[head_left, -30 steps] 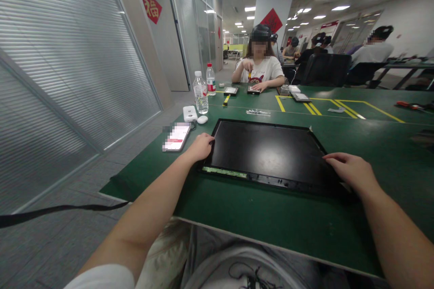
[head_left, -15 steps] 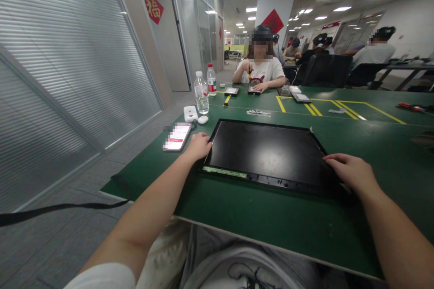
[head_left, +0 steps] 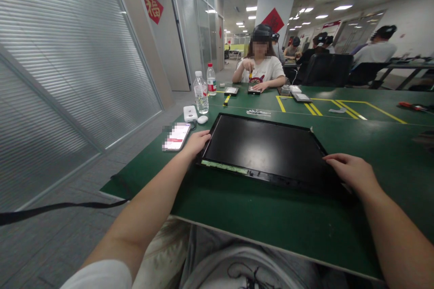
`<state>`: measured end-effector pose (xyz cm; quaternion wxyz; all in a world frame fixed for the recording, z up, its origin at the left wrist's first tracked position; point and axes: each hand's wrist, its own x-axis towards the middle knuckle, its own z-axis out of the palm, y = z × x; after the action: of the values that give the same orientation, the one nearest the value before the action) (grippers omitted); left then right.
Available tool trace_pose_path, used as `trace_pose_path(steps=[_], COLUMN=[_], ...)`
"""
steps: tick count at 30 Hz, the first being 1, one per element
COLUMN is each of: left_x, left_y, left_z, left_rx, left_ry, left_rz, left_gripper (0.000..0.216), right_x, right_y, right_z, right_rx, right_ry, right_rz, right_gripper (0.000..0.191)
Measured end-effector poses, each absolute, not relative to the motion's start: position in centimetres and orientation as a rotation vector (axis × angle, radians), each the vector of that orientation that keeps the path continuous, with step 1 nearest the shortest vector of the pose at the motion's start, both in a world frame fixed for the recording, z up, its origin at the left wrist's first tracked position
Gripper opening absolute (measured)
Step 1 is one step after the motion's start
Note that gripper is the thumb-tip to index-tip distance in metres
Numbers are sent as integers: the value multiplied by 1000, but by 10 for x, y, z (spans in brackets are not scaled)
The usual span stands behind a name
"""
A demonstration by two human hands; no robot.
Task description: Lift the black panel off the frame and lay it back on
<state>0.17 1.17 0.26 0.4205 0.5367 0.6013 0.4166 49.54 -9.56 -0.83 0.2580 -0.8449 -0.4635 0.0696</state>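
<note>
In front of me is a black display panel [head_left: 267,149] with a dark frame and a green circuit strip [head_left: 224,167] along its near left edge. My left hand [head_left: 199,142] grips the panel's left side, the fingers partly hidden behind the frame. That side looks slightly raised off the table. On the opposite edge, my right hand [head_left: 352,171] is closed on the frame, thumb and fingers pressed together at the rim. The panel's near right corner is dark and hard to make out.
Left of the panel lie a phone [head_left: 177,137], a white charger-like box [head_left: 190,114] and a small white case [head_left: 202,120]. Two bottles stand behind them. Across the green table [head_left: 257,216] a person [head_left: 261,67] works on a drive-like block. A red-handled tool [head_left: 413,106] lies far right.
The panel's left side has risen a little with my left hand, so the panel now tilts slightly. My right hand stays nearly where it was.
</note>
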Motion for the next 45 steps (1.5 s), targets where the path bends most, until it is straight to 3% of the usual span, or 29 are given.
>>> trace_pose_path(steps=[7,20,24,33,45], left_x=[12,13,13,19,11], left_y=[6,11,10,6,0], left_z=[12,13,13,16,12], left_rx=[888,669,631,598,897], left_ry=[1394,1158,1052,1068,1134], left_rz=[1154,1106,1085,1023,980], left_gripper=[54,80,75,41,49], right_x=[495,495,496,501,499], right_y=[-95,-96,-95,-94,-95], right_z=[-7,-7,-8,-14,-11], right_rx=[-2309,-2308,-2310,-2282,-2298], right_ry=[-1249,-1268,-1277,-1282,-1267], right_rz=[194,188,177,142,167], right_gripper=[27,29,30,29,28])
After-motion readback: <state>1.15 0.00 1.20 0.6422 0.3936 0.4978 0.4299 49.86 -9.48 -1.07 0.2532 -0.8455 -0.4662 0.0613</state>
